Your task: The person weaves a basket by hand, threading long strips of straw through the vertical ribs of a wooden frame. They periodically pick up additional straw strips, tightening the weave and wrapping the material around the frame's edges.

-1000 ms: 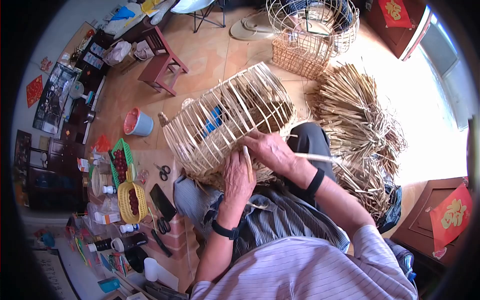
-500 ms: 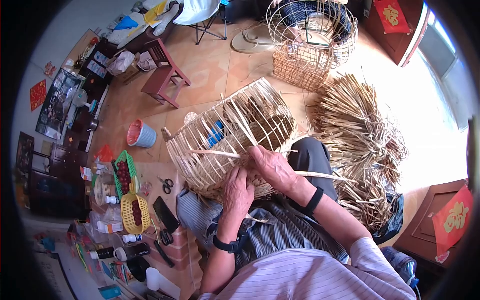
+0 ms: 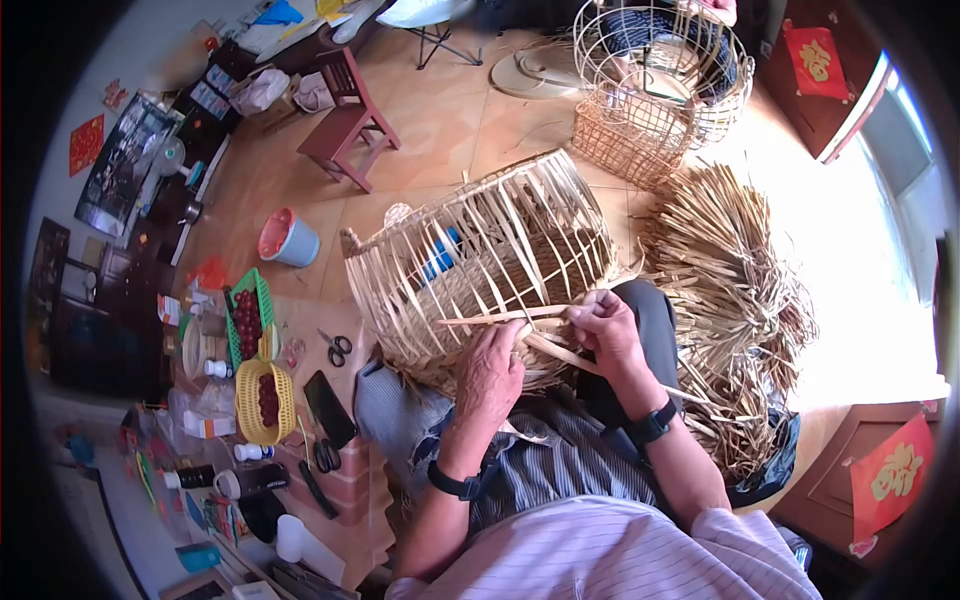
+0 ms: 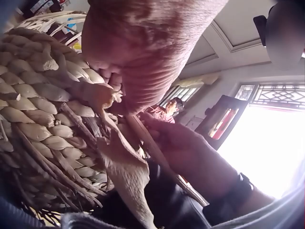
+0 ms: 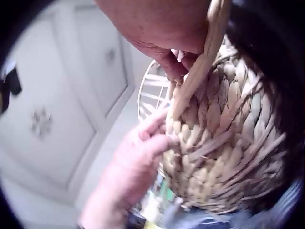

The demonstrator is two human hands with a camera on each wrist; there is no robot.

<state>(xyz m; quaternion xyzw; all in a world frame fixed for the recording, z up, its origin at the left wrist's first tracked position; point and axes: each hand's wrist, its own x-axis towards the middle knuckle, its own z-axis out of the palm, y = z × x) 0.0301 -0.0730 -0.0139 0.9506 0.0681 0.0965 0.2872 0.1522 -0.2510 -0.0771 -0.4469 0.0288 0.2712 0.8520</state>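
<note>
A half-woven basket (image 3: 480, 255) lies tilted across the person's lap, bare pale stakes on its far side and thick braided weave (image 4: 33, 95) nearest the body. The left hand (image 3: 490, 380) grips the edge of the weave; in the right wrist view its thumb and finger (image 5: 159, 143) pinch that edge. Just to the right, the right hand (image 3: 610, 335) pinches a flat, dried plant strip (image 3: 490, 318) that points left across the stakes. Another long strip (image 3: 565, 353) runs from the weave under the right hand toward the right knee.
A big heap of dried stalks (image 3: 730, 260) lies to the right. Beyond it, another person sits behind a round open-frame basket (image 3: 660, 60). On the left, a low table holds scissors (image 3: 336, 347), a phone (image 3: 330, 408) and fruit baskets (image 3: 265, 400). A bucket (image 3: 289, 238) and red chair (image 3: 350, 130) stand ahead.
My right hand has drawn away to the right from the left hand, pinching the strip. The left hand stays at the weave's edge. The head view has shifted slightly.
</note>
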